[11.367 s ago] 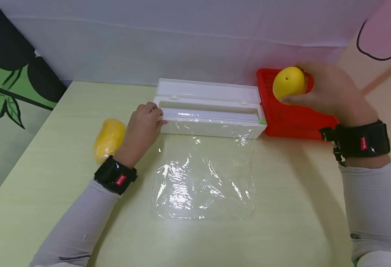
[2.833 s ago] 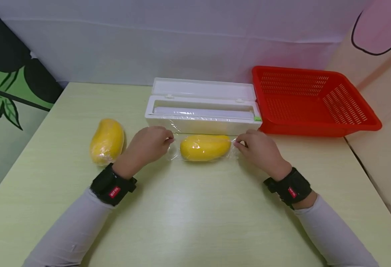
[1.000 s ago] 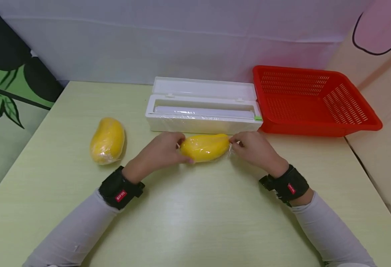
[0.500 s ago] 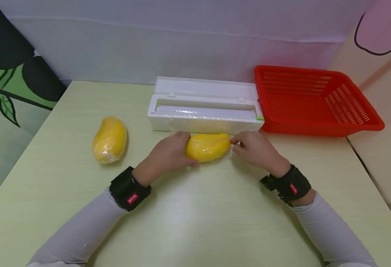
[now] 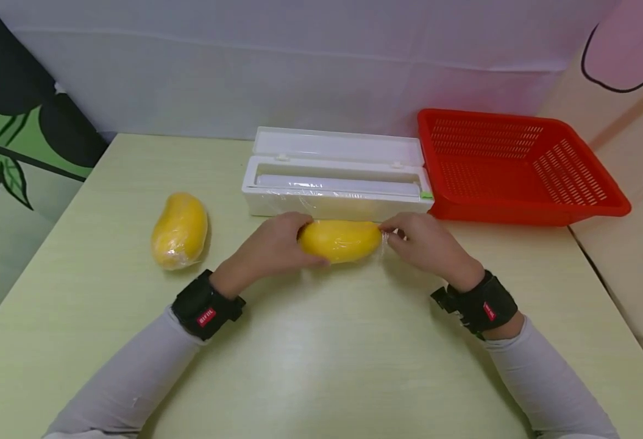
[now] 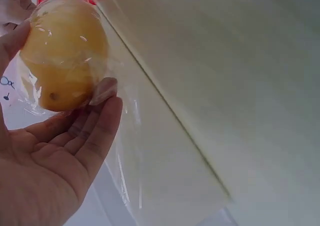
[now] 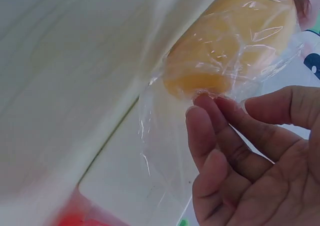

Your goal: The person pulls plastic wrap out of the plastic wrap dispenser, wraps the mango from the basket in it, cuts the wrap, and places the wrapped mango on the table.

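Note:
A yellow mango (image 5: pixel 343 240) in clear plastic wrap lies sideways in front of the wrap box. My left hand (image 5: pixel 277 244) grips its left end, thumb on the near side and fingers on the far side. In the left wrist view that end of the mango (image 6: pixel 65 56) shows loose wrap around it. My right hand (image 5: pixel 428 247) is at the other end. There its thumb and fingers pinch the gathered plastic wrap (image 7: pixel 215 92) close to the fruit. A second wrapped mango (image 5: pixel 180 231) lies apart on the left of the table.
The white wrap box (image 5: pixel 326 203) stands behind the mango, its lid (image 5: pixel 337 145) raised and a roll (image 5: pixel 337 183) inside. A green slider (image 5: pixel 426 195) sits at its right end. Against the box's right side stands a red basket (image 5: pixel 518 210). A cloth-covered wall closes off the back.
The right hand took a mango from the basket, and the film spread on the table now wraps it. My left hand has gone from pinching the film's left end to gripping the mango.

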Tool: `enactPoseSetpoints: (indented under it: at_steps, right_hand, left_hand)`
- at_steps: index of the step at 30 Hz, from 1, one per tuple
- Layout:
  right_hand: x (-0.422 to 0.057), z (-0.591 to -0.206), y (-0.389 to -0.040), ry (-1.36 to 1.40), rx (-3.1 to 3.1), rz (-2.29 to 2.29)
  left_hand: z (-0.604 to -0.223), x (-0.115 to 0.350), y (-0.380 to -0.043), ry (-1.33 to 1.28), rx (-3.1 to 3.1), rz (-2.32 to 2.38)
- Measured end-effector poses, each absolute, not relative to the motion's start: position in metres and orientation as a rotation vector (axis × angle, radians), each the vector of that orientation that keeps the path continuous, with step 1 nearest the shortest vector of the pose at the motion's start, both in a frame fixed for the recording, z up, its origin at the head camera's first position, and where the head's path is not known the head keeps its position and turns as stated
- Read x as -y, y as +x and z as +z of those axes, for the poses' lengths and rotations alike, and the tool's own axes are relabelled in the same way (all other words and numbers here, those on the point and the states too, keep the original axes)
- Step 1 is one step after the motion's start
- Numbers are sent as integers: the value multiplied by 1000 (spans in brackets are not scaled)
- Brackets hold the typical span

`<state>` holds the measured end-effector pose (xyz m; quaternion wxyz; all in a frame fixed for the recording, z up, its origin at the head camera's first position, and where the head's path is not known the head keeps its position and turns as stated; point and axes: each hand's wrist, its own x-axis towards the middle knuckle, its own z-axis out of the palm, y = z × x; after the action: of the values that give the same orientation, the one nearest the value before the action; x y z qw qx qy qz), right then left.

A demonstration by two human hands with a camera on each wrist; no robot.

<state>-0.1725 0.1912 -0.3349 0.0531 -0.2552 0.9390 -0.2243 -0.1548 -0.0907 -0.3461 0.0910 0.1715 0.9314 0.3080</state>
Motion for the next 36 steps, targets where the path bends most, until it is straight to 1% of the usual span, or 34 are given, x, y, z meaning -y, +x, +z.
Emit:
enactPoseSetpoints:
  at_steps: [5,9,12,17,18,20,22,26,36]
  right_hand:
    - [-193,-333,-173,-715,-2827,-814]
    - [-193,-333,-173,-786,-2793,-943]
    - [-188,-333,-173,-998,-2781,-993]
    - [-175,-334,-171,-1545,-2806,-979]
    - [-173,-335,-171,-1627,-2811,-959]
    - [-169,-335,-171,-1708,-2827,-909]
    - [-167,-336,-172,-1718,-2844,-854]
    - [-165,-341,-174,-1634,-2875,-795]
    - [-166,-344,-182,-1514,-2794,-872]
  left_hand:
    - [-347,98,-162,538,-2714,1015]
    - [-348,103,-166,530,-2662,1078]
    - [-347,107,-169,510,-2617,1131]
    - [-346,111,-172,476,-2546,1222]
    - [-346,111,-173,471,-2533,1239]
    - [-345,112,-174,464,-2511,1277]
    - [-345,113,-175,452,-2483,1311]
    - [-343,115,-175,424,-2426,1366]
    - [-341,117,-176,388,-2336,1443]
